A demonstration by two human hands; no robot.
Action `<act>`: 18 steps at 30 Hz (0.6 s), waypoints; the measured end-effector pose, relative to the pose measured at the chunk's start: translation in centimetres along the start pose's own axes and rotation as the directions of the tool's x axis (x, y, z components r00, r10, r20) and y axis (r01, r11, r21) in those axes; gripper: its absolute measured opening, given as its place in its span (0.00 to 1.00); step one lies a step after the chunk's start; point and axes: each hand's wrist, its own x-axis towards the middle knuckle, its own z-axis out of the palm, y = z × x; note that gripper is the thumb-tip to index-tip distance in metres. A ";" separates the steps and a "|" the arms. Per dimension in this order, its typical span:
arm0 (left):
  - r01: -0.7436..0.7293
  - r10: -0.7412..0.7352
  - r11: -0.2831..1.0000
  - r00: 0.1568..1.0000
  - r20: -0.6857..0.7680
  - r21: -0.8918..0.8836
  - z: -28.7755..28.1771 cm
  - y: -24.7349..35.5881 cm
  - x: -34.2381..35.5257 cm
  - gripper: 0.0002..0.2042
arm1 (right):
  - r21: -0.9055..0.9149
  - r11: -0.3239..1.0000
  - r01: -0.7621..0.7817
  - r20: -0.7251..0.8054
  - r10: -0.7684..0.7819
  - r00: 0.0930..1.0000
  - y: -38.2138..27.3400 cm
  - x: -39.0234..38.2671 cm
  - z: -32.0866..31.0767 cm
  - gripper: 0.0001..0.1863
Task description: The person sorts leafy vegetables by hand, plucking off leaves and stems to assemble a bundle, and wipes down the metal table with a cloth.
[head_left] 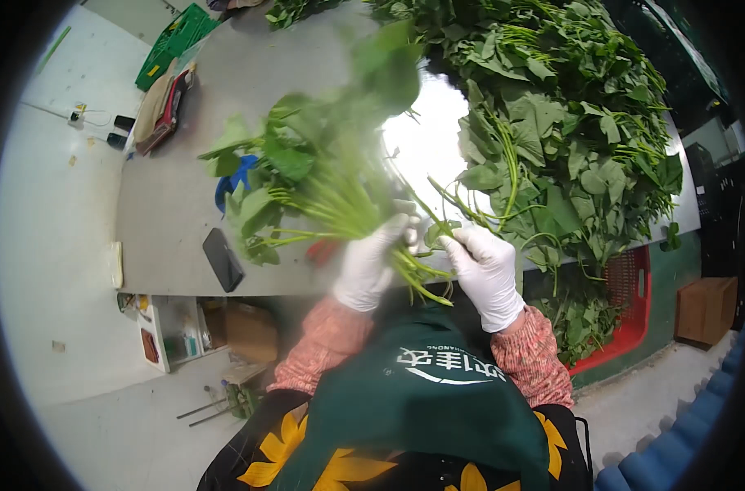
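Note:
My left hand [366,266], in a white glove, is closed around a bunch of leafy green stems [336,192]. Its leaves fan out up and left, partly smeared by motion, and the cut ends poke out below the fist. Just to the right, my right hand [489,274], gloved too, pinches a thin stem with a small leaf [438,231] between thumb and fingertips. Both hands are above the near edge of the grey metal table [172,221]. A large heap of the same leafy greens [561,139] covers the table's right side.
A dark phone-like object [223,260] lies near the front edge, left of my hands. Something blue [240,173] sits partly behind the bunch. Below the table's right side stands a red crate [637,319] with greens. A green crate [174,45] is at the far left, a cardboard box [706,309] at right.

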 end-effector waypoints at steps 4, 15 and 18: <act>-0.003 0.009 0.999 0.991 0.135 -0.047 -0.2 -0.6 0.0 0.09 | -0.211 0.945 0.249 0.058 -0.242 0.968 -0.5 -0.5 0.3 0.04; 0.016 -0.021 0.999 0.993 0.118 0.041 0.6 -0.6 -0.7 0.07 | 0.050 0.993 -0.105 0.227 0.092 0.970 -0.1 -0.9 0.9 0.06; -0.026 0.022 0.998 0.996 0.081 0.049 1.2 -1.0 -0.9 0.05 | 0.036 0.994 0.100 -0.053 -0.098 0.994 -0.9 -0.6 1.2 0.05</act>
